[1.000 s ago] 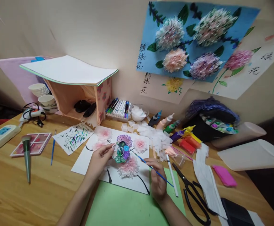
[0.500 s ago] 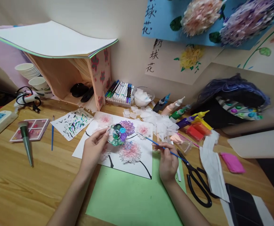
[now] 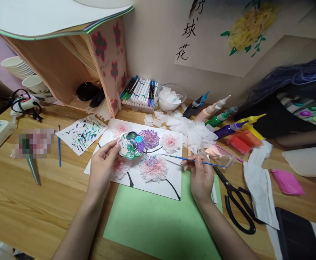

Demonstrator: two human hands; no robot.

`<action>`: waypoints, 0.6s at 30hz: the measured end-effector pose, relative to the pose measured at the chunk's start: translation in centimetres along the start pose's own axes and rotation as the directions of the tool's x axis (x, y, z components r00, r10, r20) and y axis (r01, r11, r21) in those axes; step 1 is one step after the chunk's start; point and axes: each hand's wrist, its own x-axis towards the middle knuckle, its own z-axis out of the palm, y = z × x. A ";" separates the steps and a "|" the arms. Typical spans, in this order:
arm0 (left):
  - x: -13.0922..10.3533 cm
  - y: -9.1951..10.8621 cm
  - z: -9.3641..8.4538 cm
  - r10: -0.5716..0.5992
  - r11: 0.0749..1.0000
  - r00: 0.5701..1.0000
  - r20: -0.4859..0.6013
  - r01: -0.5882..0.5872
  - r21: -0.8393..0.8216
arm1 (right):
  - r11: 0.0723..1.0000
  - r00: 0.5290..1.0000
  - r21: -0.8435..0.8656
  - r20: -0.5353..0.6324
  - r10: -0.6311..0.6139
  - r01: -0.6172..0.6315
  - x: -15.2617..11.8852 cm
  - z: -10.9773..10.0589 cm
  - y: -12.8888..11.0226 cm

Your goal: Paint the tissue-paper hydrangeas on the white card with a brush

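My left hand (image 3: 103,162) grips the rim of a small flower-shaped palette (image 3: 131,145) with green, blue and purple paint in its wells. Between the fingers of my right hand (image 3: 201,177) is a thin blue paintbrush (image 3: 185,158), its tip pointing left over the picture. Beneath both lies a white sheet (image 3: 158,191) bearing several pink paper flowers and black stems. One flower, a purple one (image 3: 149,138), is just right of the palette. The large pink flower (image 3: 153,168) below the brush tip has bluish touches at its top. The sheet overlaps a green sheet (image 3: 158,224).
Black scissors (image 3: 232,187) and white tissue strips (image 3: 259,177) lie to the right. Behind the picture are tissue pieces (image 3: 190,130), markers (image 3: 140,92), a bowl (image 3: 170,97) and paint bottles (image 3: 217,117). A paint-smeared paper (image 3: 82,135) and another brush (image 3: 59,148) are at left.
The view has shifted lower and closer. The palette is tilted to show its wells more fully, and the brush in my right hand lies flatter.
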 end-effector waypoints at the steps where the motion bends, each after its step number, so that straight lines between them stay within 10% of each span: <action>1: 0.0 0.0 0.0 0.002 1.000 1.000 0.001 -0.002 -0.004 | 1.000 1.000 -0.002 0.006 0.003 -0.003 0.0 0.0 0.0; 18: 0.1 0.1 0.0 0.019 1.000 1.000 -0.002 -0.019 0.008 | 0.999 0.998 -0.032 0.064 0.006 -0.004 0.1 0.1 0.1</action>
